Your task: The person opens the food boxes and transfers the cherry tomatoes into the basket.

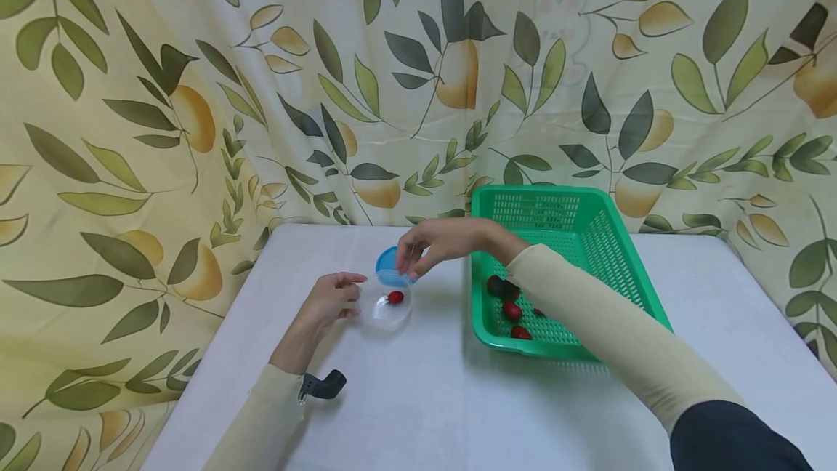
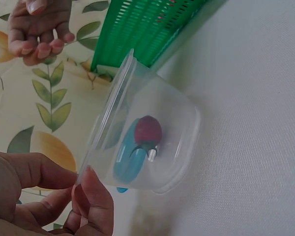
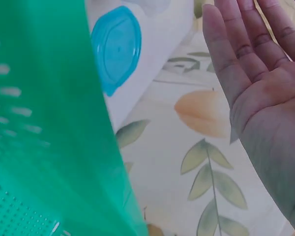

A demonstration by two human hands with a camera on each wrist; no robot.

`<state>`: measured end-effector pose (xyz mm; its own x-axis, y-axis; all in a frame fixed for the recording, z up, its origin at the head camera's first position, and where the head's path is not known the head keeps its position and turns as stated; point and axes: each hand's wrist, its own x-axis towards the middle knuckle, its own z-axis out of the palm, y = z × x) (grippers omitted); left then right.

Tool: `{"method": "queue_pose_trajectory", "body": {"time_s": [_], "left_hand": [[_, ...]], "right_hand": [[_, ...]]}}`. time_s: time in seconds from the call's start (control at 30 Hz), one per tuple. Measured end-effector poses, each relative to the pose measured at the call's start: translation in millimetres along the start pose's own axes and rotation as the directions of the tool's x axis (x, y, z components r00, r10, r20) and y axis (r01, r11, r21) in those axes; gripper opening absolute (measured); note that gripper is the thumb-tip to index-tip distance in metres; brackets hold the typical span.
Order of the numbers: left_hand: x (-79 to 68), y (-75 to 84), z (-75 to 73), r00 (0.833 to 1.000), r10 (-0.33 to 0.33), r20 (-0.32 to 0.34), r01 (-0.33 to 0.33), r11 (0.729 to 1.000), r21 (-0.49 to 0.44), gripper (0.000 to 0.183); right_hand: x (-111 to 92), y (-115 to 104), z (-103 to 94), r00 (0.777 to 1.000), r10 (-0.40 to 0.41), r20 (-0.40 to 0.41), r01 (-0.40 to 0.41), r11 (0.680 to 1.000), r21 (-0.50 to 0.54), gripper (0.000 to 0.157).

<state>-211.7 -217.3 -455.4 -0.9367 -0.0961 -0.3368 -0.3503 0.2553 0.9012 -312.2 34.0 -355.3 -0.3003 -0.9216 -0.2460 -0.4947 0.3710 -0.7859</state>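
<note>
My left hand [image 1: 325, 302] pinches the rim of a clear plastic container [image 2: 179, 115] between thumb and fingers. One red cherry tomato [image 2: 148, 130] with a green stem end lies inside it. Above the container's far side hovers my right hand [image 1: 447, 238], its fingers loosely bent. No object shows in its palm [image 3: 270, 98] in the right wrist view. Behind the container a blue lid [image 3: 117, 51] lies on the white table, partly covered by the right hand in the head view.
To the right stands a green perforated basket [image 1: 637, 282], with several red cherry tomatoes [image 1: 512, 311] and a dark item [image 1: 508, 291] near its left side. My right forearm reaches across it. A leaf-and-fruit patterned curtain [image 1: 314, 187] hangs along the table's back edge.
</note>
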Motion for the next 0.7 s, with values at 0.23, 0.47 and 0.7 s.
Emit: {"method": "queue_pose_trajectory", "body": {"time_s": [0.23,0.47,0.7], "left_hand": [[1.1,0.4,-2.4,1.0,0.007,0.015,-0.007,1.0,-0.01,0.033],[2.5,1.7,-1.4,1.0,0.013,0.011,-0.013,0.999,-0.032,0.033],[1.6,0.9,-1.7,1.0,0.016,0.015,-0.015,0.999,-0.051,0.033]], "right_hand": [[19,0,5.5,0.998,0.009,0.055,-0.01,1.0,0.026,0.031],[36,-1,11.0,0.997,0.01,0.081,-0.012,1.0,0.026,0.028],[54,1,22.6,0.993,0.042,0.113,-0.045,0.999,0.022,0.032]]}}
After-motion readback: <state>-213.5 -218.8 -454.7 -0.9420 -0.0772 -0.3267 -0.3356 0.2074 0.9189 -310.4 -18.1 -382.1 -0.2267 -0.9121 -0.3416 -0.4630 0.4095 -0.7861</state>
